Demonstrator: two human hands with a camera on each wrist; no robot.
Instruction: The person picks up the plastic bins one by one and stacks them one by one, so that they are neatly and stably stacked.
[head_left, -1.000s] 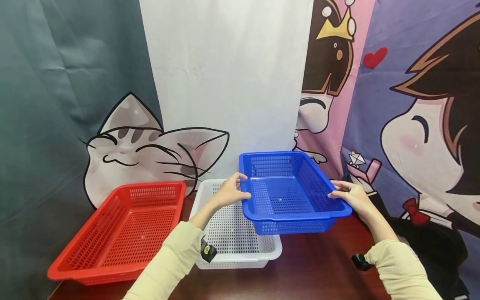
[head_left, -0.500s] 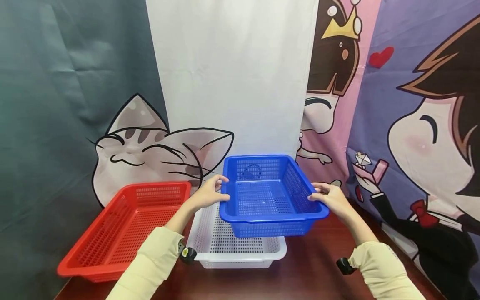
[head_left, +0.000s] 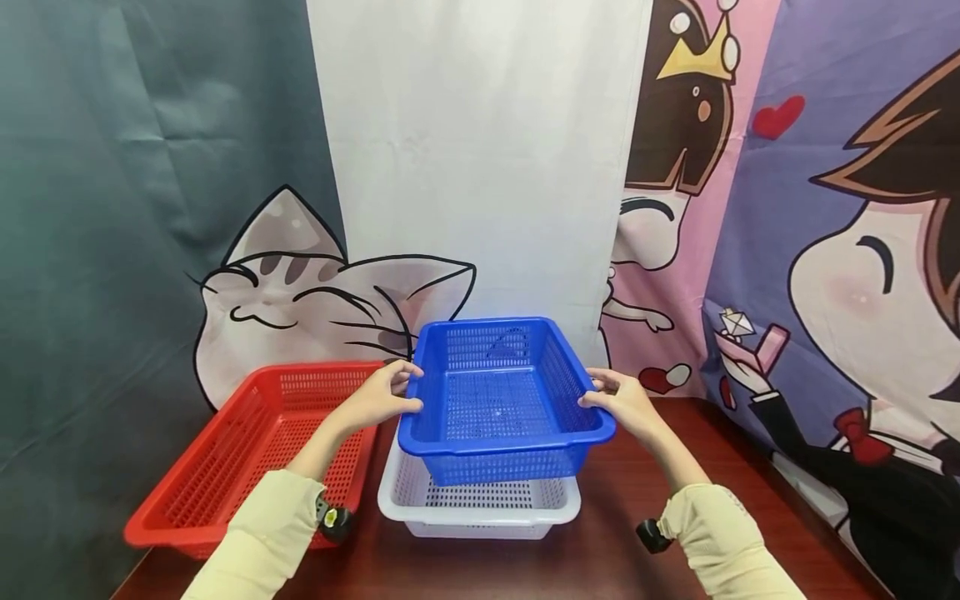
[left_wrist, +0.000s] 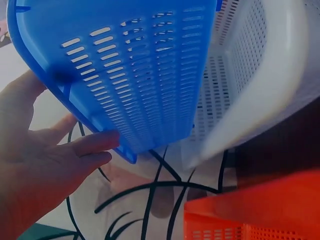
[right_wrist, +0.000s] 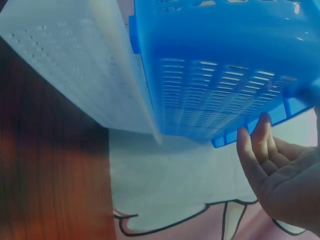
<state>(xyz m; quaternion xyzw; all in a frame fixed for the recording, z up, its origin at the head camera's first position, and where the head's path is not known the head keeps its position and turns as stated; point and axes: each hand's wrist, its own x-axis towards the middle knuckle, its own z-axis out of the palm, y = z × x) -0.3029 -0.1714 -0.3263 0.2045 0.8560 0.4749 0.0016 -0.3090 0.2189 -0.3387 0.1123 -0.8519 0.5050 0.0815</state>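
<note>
A blue perforated plastic basket (head_left: 495, 408) hangs over a white basket (head_left: 480, 521), covering most of it in the head view. My left hand (head_left: 378, 396) grips the blue basket's left rim, thumb on top and fingers beneath. On the opposite rim, my right hand (head_left: 622, 404) holds on the same way. In the left wrist view the blue basket's slotted side (left_wrist: 135, 75) slants above the white basket's rim (left_wrist: 270, 95). The right wrist view has the fingertips of my right hand (right_wrist: 285, 170) under the blue rim.
Left of the white basket stands a larger red perforated basket (head_left: 255, 467) on the dark reddish-brown table (head_left: 600, 558). Behind the table hangs a printed cloth backdrop (head_left: 480, 167) with cartoon figures, which also runs along the right side.
Both hands have carried the blue basket leftward and slightly down, from the white basket's right side to squarely over it. The red and white baskets stay on the table.
</note>
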